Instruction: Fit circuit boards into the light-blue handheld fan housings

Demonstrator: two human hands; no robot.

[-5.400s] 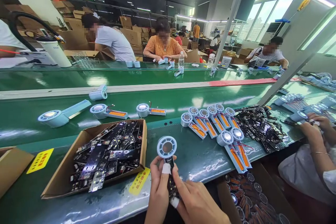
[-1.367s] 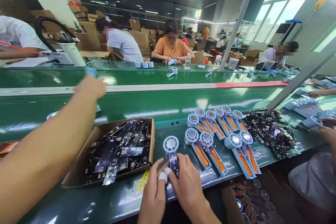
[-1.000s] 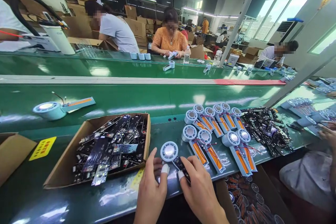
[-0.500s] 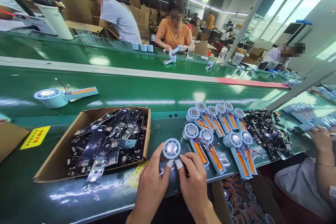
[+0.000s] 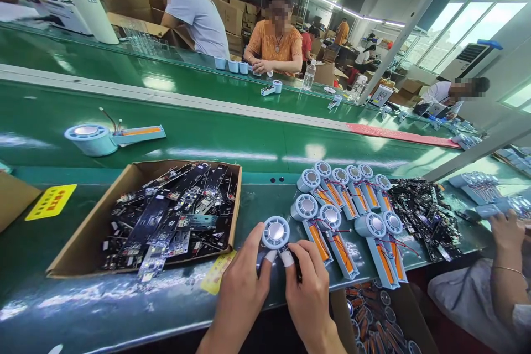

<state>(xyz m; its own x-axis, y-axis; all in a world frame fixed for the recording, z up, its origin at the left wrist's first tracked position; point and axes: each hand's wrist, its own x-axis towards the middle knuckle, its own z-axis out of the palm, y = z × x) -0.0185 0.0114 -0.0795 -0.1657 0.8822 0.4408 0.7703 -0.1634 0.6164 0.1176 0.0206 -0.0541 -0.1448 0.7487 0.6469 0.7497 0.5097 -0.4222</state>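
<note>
Between my two hands is a light-blue handheld fan body, with a round slotted head and a silver disc at its centre. My left hand grips the head from the left, with its thumb below the rim. At the handle end, my right hand pinches the part where a bit of black circuit board shows; most of the handle is hidden by the fingers. White covers wrap both thumb tips. Just right of my hands lie several similar fan bodies with orange cells and thin wires in their handles.
On my left stands a cardboard box full of black circuit boards. More boards are heaped at right. One fan body rests on the green belt. A co-worker's hand is at far right; others sit opposite.
My hands keep nearly the same hold on the fan body while the view shifts slightly. The co-worker in orange, opposite, has brought both hands together toward the light-blue cups.
</note>
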